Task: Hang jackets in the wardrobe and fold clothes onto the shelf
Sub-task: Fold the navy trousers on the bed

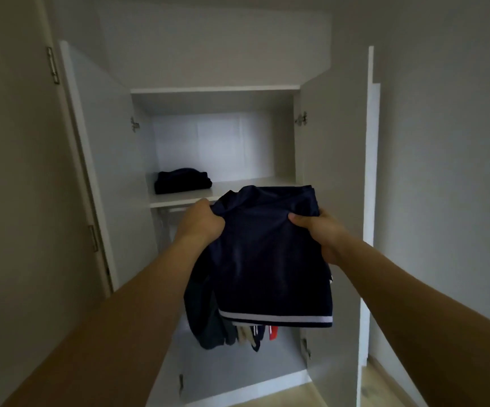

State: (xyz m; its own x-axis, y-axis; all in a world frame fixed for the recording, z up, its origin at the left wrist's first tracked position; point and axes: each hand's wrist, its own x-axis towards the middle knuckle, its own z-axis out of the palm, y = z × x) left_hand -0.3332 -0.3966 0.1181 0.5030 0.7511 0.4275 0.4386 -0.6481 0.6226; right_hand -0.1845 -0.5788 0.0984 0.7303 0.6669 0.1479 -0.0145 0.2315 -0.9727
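My left hand and right hand each grip the top of a folded navy garment (white-striped hem) held before the wardrobe shelf; I should lay it flat beside the dark folded pile

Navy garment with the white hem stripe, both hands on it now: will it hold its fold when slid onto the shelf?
Probably not unaided. The navy garment bunches where the left hand and right hand grip it, and its lower part hangs limp, so it looks floppy and light. Its sheen suggests slippery fabric, so it may slide on the shelf.
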